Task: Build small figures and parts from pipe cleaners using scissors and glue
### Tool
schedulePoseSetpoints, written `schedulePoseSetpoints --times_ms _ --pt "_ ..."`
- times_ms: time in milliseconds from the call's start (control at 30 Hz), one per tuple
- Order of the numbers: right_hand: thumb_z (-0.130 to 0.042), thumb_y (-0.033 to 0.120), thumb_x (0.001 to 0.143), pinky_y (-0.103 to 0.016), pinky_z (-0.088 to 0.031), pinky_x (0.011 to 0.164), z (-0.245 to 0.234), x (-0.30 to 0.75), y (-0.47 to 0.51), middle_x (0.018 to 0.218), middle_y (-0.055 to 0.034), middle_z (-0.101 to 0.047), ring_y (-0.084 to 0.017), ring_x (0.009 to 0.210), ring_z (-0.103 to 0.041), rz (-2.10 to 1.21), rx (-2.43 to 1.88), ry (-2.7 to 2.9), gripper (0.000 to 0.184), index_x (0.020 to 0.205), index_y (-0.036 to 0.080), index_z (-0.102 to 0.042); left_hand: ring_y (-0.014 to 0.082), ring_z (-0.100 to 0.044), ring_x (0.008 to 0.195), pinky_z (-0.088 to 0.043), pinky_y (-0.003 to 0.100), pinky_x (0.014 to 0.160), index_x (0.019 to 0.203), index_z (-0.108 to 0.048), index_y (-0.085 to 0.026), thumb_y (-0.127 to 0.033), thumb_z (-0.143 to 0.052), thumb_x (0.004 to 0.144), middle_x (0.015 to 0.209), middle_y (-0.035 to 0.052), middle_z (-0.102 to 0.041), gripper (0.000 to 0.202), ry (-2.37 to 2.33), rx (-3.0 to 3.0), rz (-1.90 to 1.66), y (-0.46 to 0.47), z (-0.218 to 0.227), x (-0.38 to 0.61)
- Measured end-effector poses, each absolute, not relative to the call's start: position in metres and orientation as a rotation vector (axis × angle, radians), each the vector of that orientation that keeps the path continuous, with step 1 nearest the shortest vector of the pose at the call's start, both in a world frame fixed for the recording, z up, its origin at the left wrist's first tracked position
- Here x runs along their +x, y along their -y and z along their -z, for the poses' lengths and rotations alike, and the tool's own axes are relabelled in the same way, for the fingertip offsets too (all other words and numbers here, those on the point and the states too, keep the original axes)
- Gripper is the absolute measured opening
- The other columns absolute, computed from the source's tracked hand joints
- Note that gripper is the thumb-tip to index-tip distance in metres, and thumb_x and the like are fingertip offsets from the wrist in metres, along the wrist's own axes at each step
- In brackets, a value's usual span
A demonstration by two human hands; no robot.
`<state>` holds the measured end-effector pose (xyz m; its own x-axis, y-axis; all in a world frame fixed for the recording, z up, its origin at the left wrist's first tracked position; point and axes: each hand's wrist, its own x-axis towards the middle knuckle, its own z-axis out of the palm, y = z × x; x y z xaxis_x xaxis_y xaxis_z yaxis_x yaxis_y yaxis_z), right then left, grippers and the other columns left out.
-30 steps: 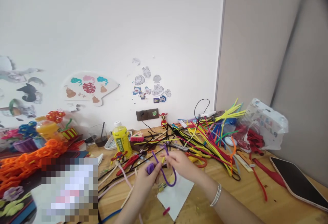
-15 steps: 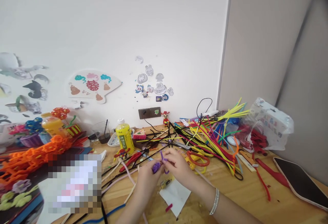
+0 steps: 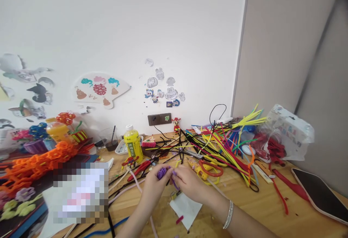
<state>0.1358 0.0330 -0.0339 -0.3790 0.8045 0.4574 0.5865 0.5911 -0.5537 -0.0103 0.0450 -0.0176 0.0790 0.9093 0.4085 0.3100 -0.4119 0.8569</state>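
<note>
Left hand pinches a purple coil just beyond the far left of the white paper. Right hand sits above the paper's far edge, thumb and finger pinching a purple strand, part of which hangs toward the paper. The 2 hands nearly meet; coil and strand are held up off the bench. Can't tell if coil and strand are 1 piece, fingers hide it.

Nearby: a yellow piece pokes up behind the fingertips, contact unclear. A small gold item is at the paper's far left corner, mostly hidden, too small to ID. 1 magenta scrap on the paper's near left edge. Orange handle beyond the paper, to its right, with the loose stem pile farther back.

Risks, my read:
1. Coil springs loose if the left pinch eases; looks held by finger pressure.
2. Strand kinks if pulled hard at the bend.
3. Hanging end could snag the gold item if the hands drop.
4. Right elbow swing could drag stems.
</note>
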Motion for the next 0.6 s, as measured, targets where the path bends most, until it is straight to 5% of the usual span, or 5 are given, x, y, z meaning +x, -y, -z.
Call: schedulePoseSetpoints --times_ms 200,367,600 --pt "-0.037 0.029 0.087 -0.022 -0.040 0.060 0.042 0.137 -0.034 0.072 -0.0012 -0.059 -0.012 0.065 -0.053 -0.897 -0.977 2.036 0.027 0.076 0.016 -0.058 0.0163 -0.059 0.060 -0.045 0.025 0.059 0.064 -0.066 -0.019 -0.028 -0.062 0.064 0.062 0.0017 -0.067 0.011 -1.191 1.871 -1.389 -0.036 0.015 -0.012" --pt "-0.037 0.025 0.085 -0.017 -0.034 0.045 0.034 0.135 -0.031 0.053 0.0034 -0.048 -0.006 0.045 -0.041 -1.209 -0.958 1.958 0.028 0.070 0.013 -0.057 0.0152 -0.057 0.056 -0.044 0.024 0.055 0.063 -0.067 -0.019 -0.029 -0.062 0.065 0.061 0.0013 -0.066 0.012 -1.146 1.906 -1.375 -0.035 0.016 -0.012" --pt "-0.038 0.017 0.080 -0.017 -0.031 0.042 0.021 0.140 -0.025 0.045 0.0061 -0.041 -0.006 0.040 -0.040 -1.183 -1.098 2.018 0.024 0.060 0.014 -0.051 0.0171 -0.059 0.059 -0.046 0.027 0.059 0.063 -0.069 -0.021 -0.027 -0.063 0.063 0.062 0.0024 -0.068 0.009 -1.042 2.005 -1.362 -0.035 0.015 -0.010"
